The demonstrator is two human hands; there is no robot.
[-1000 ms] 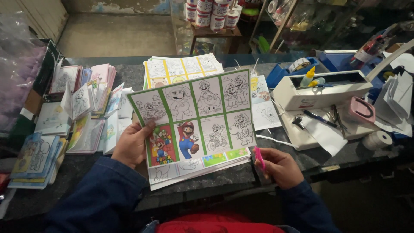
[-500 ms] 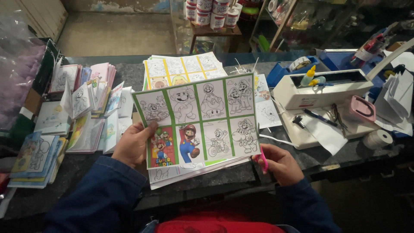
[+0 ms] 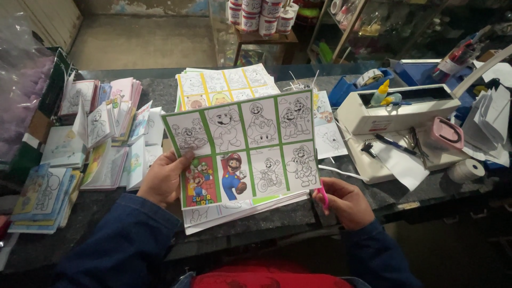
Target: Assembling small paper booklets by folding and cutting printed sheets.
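We stand at a dark tabletop (image 3: 320, 213) in a cluttered shop, with a glass case and a small wooden stand of tubs behind it. At the far left lie piles of small colouring booklets (image 3: 101, 138), some fanned open. Our left hand (image 3: 165, 178) is closed on the left edge of a stack of printed sheets (image 3: 245, 154), thumb on top, fingers hidden beneath. The top sheet shows a green-bordered grid of eight cartoon panels: two at lower left are in full colour, the rest black line drawings. The stack is held up off the tabletop, tilted toward us, with more sheets peeking out below its bottom edge. Behind it lies a yellow-bordered pile of sheets (image 3: 224, 85), partly covered. Our right hand (image 3: 344, 200) is curled around pink-handled scissors (image 3: 323, 196) at the stack's lower right corner; the blades are hidden by the paper, so we cannot tell whether they are cutting. Both blue sleeves run out of the bottom of the view. To the right sits a white binding machine (image 3: 394, 112), with a pink tape dispenser (image 3: 445, 133) beside it.
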